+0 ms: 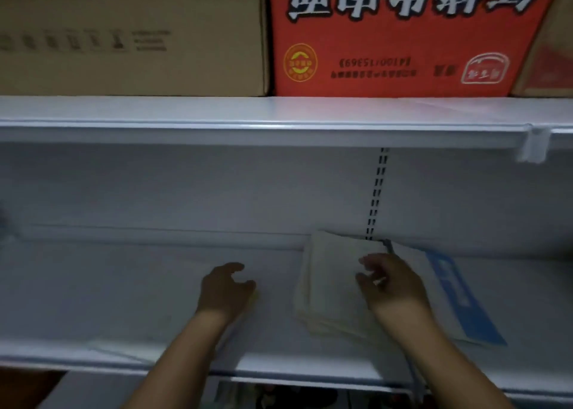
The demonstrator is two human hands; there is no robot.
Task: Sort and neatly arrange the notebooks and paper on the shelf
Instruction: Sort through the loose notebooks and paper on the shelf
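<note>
- Spanning the whole view, the white shelf (124, 300) carries everything named below.
- Above the shelf stand a brown carton (130, 36) and a red box (403, 36).
- On the shelf's right part lies a paper stack (331, 284), a blue-striped notebook (459, 300) just beside it.
- The right hand (390, 284) rests on the stack, fingers loosely curled.
- The left hand (226, 287) hovers left of the stack, fingers apart, empty.

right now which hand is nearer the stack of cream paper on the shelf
Right. The right hand is over the cream paper stack, at its right edge. The left hand is off to the stack's left, over bare shelf.
</note>
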